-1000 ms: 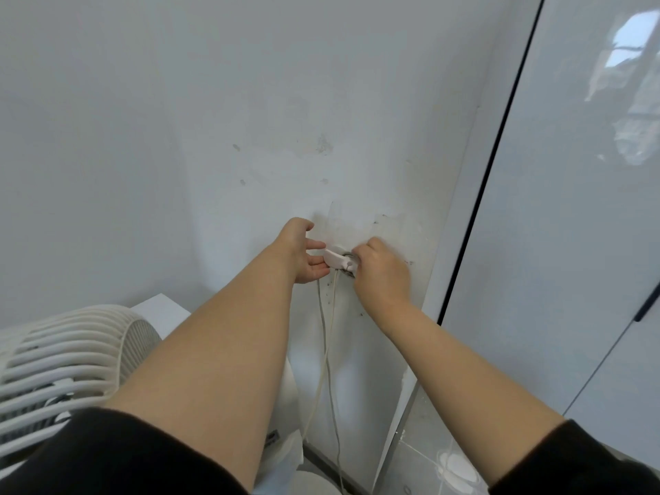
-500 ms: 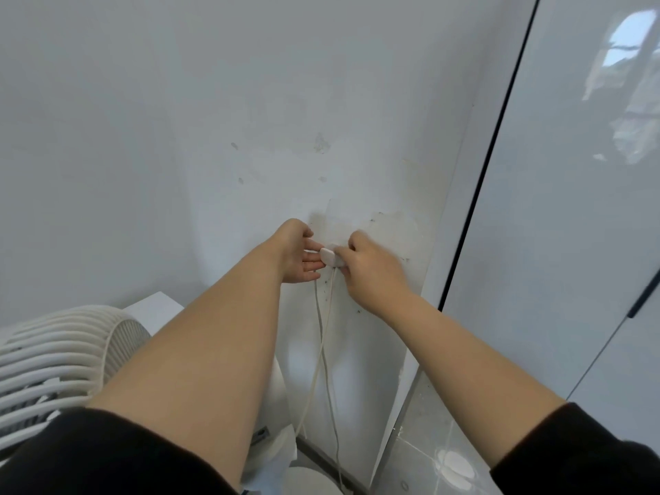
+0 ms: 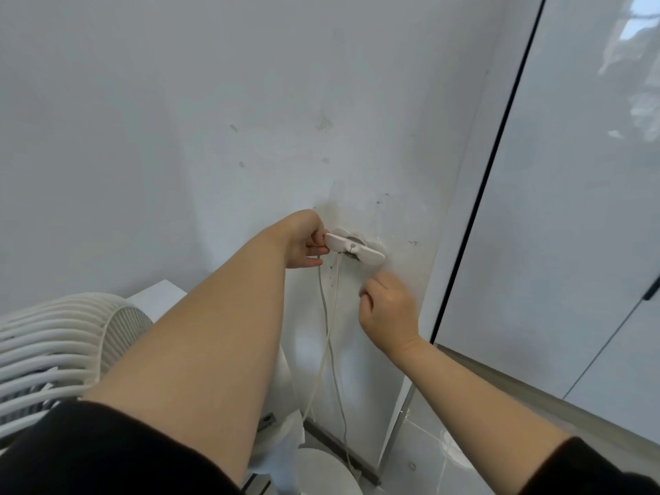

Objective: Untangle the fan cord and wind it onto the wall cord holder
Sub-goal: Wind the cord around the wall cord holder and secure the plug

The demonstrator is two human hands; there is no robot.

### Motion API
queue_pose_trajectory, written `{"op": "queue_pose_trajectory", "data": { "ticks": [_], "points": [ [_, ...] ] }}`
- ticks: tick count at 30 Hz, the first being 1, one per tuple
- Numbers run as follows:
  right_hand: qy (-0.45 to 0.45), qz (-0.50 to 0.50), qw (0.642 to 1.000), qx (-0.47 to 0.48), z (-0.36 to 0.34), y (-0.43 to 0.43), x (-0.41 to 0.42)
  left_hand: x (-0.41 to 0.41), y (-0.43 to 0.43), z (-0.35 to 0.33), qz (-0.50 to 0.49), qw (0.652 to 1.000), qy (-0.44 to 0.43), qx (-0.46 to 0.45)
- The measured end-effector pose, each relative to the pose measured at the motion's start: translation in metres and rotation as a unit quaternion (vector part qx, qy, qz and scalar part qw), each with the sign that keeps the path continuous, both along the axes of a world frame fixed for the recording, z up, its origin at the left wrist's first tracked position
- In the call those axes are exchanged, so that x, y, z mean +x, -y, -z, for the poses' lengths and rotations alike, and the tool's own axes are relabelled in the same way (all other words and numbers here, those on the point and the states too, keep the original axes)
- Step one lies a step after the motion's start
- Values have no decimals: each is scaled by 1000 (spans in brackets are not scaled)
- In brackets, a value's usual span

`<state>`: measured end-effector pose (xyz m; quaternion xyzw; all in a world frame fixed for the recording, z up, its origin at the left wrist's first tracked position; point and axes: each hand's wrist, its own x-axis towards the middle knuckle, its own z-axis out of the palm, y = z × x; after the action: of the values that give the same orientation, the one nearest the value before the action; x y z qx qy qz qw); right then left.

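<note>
A white oval cord holder [image 3: 355, 249] is fixed to the white wall, with cord wound behind its flap. Two strands of the white fan cord [image 3: 330, 316] hang from it down to the floor. My left hand [image 3: 306, 241] pinches the holder's left end, and one strand runs out from under its fingers. Below and right of the holder is my right hand [image 3: 387, 309], fingers curled, apart from the holder; no cord shows in it. The white fan [image 3: 60, 348] stands at the lower left, partly behind my left arm.
A glossy white cabinet door [image 3: 557, 209] with a black edge stands close on the right. The fan's round base [image 3: 323, 471] rests on the floor below the cords. Grey floor tiles [image 3: 428, 455] show beside it.
My right hand has let go of the holder and dropped down and to the right. The holder's flap now shows fully. My left hand has stayed at its left end.
</note>
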<state>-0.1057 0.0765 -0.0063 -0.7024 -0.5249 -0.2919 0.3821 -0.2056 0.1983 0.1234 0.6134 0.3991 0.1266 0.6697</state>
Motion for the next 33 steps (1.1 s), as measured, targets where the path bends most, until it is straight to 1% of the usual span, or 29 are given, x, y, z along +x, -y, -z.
{"op": "queue_pose_trajectory", "data": {
  "ticks": [1,2,3,4,5,6,8,10,11,12,15,17,24,27,29,31,33],
  "points": [
    [-67,22,995,-73,4,-2,-2,-1,1,0,-1,1000,-1,0],
    [-151,42,974,-165,7,-5,-2,-1,2,-1,0,1000,1,0],
    [-251,41,935,-247,10,-10,-3,-2,2,-1,0,1000,3,-2],
    [-353,14,887,-298,12,-16,-5,-3,1,-1,0,1000,4,-5],
    [-435,-25,842,-320,13,-22,-7,-4,2,-1,-1,1000,5,-9],
    [-474,-61,812,-336,14,-29,-10,-5,2,-1,0,1000,5,-13],
    [-497,-99,786,-355,18,-40,-13,-5,2,-1,1,1000,2,-15],
    [-524,-103,764,-363,26,-49,-17,-7,1,0,3,1000,-3,-12],
    [-530,-94,760,-365,31,-52,-19,-7,1,1,5,1000,-5,-11],
    [-521,-80,767,-364,33,-54,-19,-7,1,0,7,1000,-5,-9],
    [-446,-40,826,-341,38,-54,-13,-8,2,-1,9,1000,-6,-4],
    [-405,-30,853,-329,39,-47,-8,-7,2,-1,12,1000,-10,3],
    [-323,10,891,-317,45,-31,-9,-6,4,-1,20,999,-22,26],
    [-298,56,901,-310,49,-25,-11,-6,6,-1,21,999,-31,31],
    [-305,51,901,-304,51,-24,-16,-6,6,0,23,999,-33,34],
    [-342,8,887,-310,51,-29,-21,-6,5,0,22,999,-36,33],
    [-386,-19,863,-326,50,-31,-21,-5,4,1,21,999,-36,31]
  ]
}}
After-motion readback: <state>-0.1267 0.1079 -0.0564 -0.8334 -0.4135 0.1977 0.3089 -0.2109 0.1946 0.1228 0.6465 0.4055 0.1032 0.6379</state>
